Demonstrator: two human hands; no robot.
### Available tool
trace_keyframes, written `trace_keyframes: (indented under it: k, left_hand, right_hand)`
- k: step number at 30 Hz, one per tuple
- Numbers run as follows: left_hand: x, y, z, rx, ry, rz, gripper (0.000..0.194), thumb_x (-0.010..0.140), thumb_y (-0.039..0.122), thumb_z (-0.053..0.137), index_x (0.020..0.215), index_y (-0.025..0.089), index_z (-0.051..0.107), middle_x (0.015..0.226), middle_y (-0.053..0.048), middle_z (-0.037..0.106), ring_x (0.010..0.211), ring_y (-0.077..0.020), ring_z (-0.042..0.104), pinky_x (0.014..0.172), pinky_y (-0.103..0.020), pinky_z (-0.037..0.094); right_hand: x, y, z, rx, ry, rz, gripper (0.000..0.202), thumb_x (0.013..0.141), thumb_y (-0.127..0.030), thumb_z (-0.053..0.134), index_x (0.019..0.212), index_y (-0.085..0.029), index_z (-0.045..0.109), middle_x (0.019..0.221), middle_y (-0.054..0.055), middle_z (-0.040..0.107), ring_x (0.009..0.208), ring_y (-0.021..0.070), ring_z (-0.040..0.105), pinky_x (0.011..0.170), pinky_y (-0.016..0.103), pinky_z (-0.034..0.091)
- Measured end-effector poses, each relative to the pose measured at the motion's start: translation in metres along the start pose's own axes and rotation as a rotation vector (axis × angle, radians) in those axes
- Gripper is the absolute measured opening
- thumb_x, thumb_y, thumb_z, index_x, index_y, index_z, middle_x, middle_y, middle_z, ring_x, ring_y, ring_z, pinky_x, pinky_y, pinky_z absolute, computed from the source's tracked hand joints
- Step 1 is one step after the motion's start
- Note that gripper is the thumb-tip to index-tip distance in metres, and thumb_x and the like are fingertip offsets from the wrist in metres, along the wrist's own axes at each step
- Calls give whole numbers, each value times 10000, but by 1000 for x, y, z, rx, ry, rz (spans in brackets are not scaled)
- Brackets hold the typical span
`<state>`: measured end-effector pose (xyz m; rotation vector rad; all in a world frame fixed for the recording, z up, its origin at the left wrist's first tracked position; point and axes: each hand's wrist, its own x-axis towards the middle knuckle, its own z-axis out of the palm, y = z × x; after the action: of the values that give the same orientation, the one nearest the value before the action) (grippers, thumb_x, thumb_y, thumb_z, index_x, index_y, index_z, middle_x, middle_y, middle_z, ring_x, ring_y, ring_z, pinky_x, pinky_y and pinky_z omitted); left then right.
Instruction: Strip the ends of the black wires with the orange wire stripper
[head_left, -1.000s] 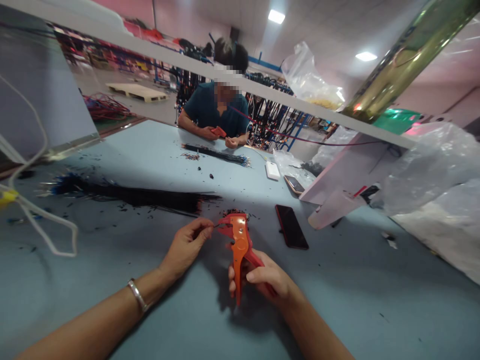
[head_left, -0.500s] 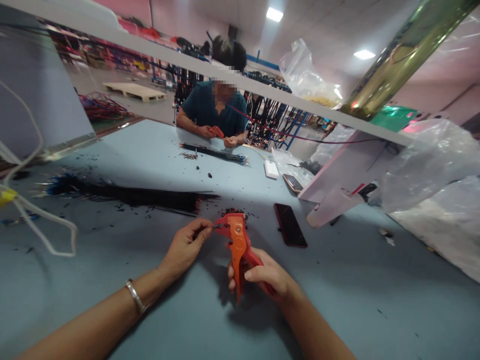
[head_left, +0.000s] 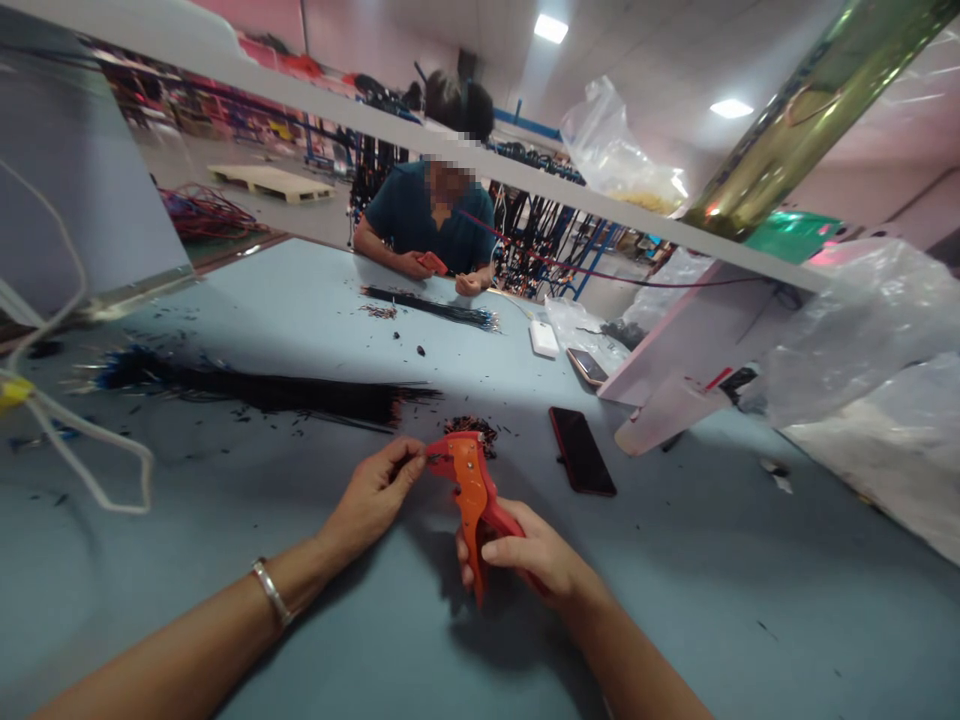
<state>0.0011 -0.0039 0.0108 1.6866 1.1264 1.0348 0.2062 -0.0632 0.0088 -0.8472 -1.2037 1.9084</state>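
Note:
My right hand [head_left: 525, 550] is wrapped round the handles of an orange and red wire stripper [head_left: 471, 480], held with its head up and its jaws toward the left. My left hand [head_left: 384, 485] pinches a thin dark wire [head_left: 429, 458], whose end is at the stripper's jaws. Most of that wire is hidden by the fingers. A small pile of cut wire bits [head_left: 480, 432] lies just behind the tool's head. Beyond my left hand a long bundle of black wires [head_left: 285, 392] lies across the table, blue and metal ends at the left.
A dark phone [head_left: 581, 450] lies right of the stripper, with another phone [head_left: 586, 366] and a white box [head_left: 543, 338] behind. Across the table a person [head_left: 427, 215] holds a red tool near a second wire bundle [head_left: 431, 306]. A white cable [head_left: 112, 505] loops at left.
The stripper's head has shifted slightly left and tilted, bringing its jaws closer to my left fingertips. The co-worker's hand on the right has moved a little to the right.

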Motion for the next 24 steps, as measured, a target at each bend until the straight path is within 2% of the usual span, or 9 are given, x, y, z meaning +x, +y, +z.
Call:
trace_keyframes:
  k: [10,18,24]
  left_hand:
    - [0,-3,0,-59,-22,6,243,865,368,474,842,170,613,798,-15,630,772,-170,557,725,-266,439]
    - [-1,-3,-1,-100,-17,15,227,867,360,480,828,170,597,771,1,580,762,-156,525,730,-250,423]
    - [-1,1,-1,-117,3,-14,234,848,381,485,799,175,585,743,2,564,731,-157,504,701,-245,419]
  right_hand:
    - [2,6,1,-28,40,1,350,719,-322,721,969,-121,581,778,36,609,609,135,597,514,238,490]
    - [5,7,4,-76,37,-54,301,721,-349,723,857,-121,580,718,20,579,546,115,562,464,214,468]
    - [5,10,7,-60,56,-49,325,719,-368,728,858,-128,559,704,16,579,517,113,556,437,214,470]
